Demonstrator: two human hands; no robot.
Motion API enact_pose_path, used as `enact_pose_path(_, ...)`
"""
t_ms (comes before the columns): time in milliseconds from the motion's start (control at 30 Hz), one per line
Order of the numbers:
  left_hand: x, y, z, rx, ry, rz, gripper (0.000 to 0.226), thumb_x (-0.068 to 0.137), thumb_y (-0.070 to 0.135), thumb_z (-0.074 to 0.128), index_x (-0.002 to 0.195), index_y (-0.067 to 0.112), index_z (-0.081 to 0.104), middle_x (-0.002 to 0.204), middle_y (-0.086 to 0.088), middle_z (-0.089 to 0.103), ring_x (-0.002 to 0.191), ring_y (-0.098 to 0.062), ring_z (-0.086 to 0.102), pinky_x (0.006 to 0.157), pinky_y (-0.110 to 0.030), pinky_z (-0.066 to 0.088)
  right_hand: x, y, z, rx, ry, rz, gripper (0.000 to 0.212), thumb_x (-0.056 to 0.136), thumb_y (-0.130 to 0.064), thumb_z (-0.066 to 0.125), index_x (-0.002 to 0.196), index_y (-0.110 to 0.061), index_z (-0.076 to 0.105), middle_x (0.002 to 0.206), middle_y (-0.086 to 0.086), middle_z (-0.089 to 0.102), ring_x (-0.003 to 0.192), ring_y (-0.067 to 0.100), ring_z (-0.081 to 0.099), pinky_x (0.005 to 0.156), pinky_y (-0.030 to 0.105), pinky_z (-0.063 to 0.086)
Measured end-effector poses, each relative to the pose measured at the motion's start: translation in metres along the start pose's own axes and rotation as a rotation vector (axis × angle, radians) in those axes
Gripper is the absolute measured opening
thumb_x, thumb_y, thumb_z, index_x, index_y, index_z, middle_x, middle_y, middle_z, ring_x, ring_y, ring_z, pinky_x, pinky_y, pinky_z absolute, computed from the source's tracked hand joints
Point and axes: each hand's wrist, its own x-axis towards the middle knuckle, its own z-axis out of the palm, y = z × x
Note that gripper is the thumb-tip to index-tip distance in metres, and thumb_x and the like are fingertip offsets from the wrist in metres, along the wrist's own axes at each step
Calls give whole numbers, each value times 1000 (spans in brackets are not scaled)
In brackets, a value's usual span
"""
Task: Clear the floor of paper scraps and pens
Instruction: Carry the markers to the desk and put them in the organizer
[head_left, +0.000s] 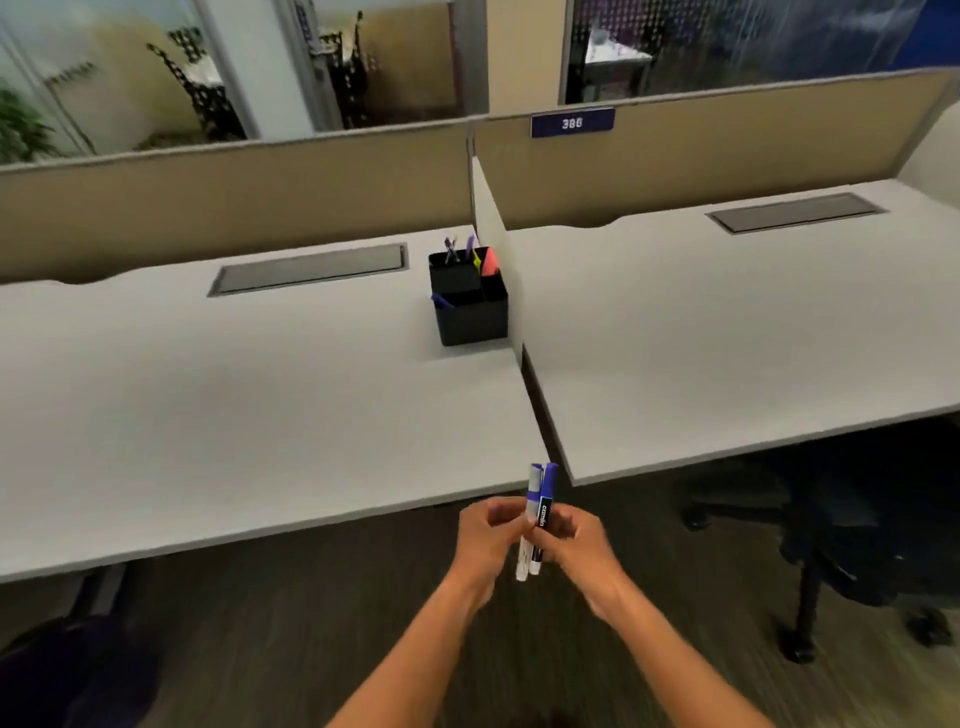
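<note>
Two markers (537, 512) upright, gripped between left hand (488, 535) and right hand (576, 540).

The middles of the two markers (537, 512) are hidden where the left hand (491, 535) and right hand (574, 540) close round them, so which fingers press which barrel cannot be told. Inside the black organizer (470, 306) on the tabletop (234, 395), the pens show only their tips and are too small to tell apart. The office chair (852, 545) under the right-hand tabletop is dark and blurred, and the floor (291, 634) smears towards the bottom edge, which also cuts off both forearms.
</note>
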Motion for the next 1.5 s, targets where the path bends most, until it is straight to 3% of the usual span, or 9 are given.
enact_pose_path(133, 48, 26, -19, -40, 75, 1, 19, 85, 15, 69, 103, 17, 73, 101, 1, 76, 95, -12, 72, 89, -32, 56, 55, -37, 13, -109, -22, -56, 24, 82, -28, 74, 105, -29, 69, 100, -5, 74, 92, 10, 71, 83, 30, 59)
enact_pose_path(233, 85, 45, -37, -49, 131, 32, 20, 83, 13, 71, 102, 18, 73, 99, 3, 76, 92, -10, 72, 88, -29, 56, 90, -65, 31, -168, -9, -105, 18, 84, -25, 73, 94, -37, 65, 97, -13, 69, 87, 7, 69, 67, 15, 53)
enact_pose_path(367, 143, 72, -66, -97, 86, 75, 18, 83, 12, 71, 101, 16, 74, 98, 0, 77, 91, -14, 73, 87, -30, 57, 143, -100, 54, -179, 53, -143, 22, 86, -22, 70, 92, -40, 61, 95, -14, 66, 75, 3, 69, 57, 10, 51)
enact_pose_path(500, 196, 102, -97, -104, 33, 119, 14, 85, 13, 70, 96, 19, 75, 95, 0, 77, 89, -16, 73, 82, -27, 57, 194, -131, 81, -185, 146, -149, 17, 86, -20, 69, 100, -29, 64, 101, -1, 69, 78, 8, 71, 59, 11, 53)
enact_pose_path(667, 247, 136, -127, -81, -10, 168, 16, 86, 20, 68, 102, 18, 72, 97, 0, 75, 91, -16, 72, 83, -25, 57, 250, -178, 102, -285, 317, -203, 26, 85, -22, 71, 109, -15, 65, 93, -4, 65, 76, 7, 62, 69, 7, 47)
enact_pose_path(833, 294, 141, -150, -74, 117, 98, 19, 89, 16, 64, 108, 15, 68, 105, -7, 70, 98, -21, 66, 90, -34, 56, 301, -220, 105, -313, 514, -262, 32, 84, -29, 71, 112, -13, 66, 105, 3, 72, 92, 15, 66, 94, 32, 49)
enact_pose_path(1100, 328, 121, -174, 31, 181, -44, 26, 92, 12, 59, 117, 15, 63, 119, -10, 65, 109, -26, 62, 102, -43, 50, 353, -230, 116, -388, 574, -267, 32, 85, -24, 71, 114, -13, 64, 106, 6, 72, 91, 16, 65, 93, 36, 52)
enact_pose_path(1333, 336, 117, -164, 71, 146, -48, 26, 92, 11, 58, 117, 16, 62, 114, -8, 64, 104, -23, 61, 85, -27, 49, 367, -199, 118, -555, 554, -239, 31, 86, -21, 70, 115, -14, 62, 108, 6, 68, 92, 10, 58, 89, 21, 43)
enact_pose_path(1500, 338, 115, -157, 115, 148, -44, 26, 92, 10, 57, 117, 18, 60, 111, -5, 63, 89, -15, 60, 66, -16, 45, 366, -198, 115, -513, 565, -245, 32, 85, -17, 71, 115, -15, 63, 110, 6, 68, 95, 14, 61, 90, 22, 45)
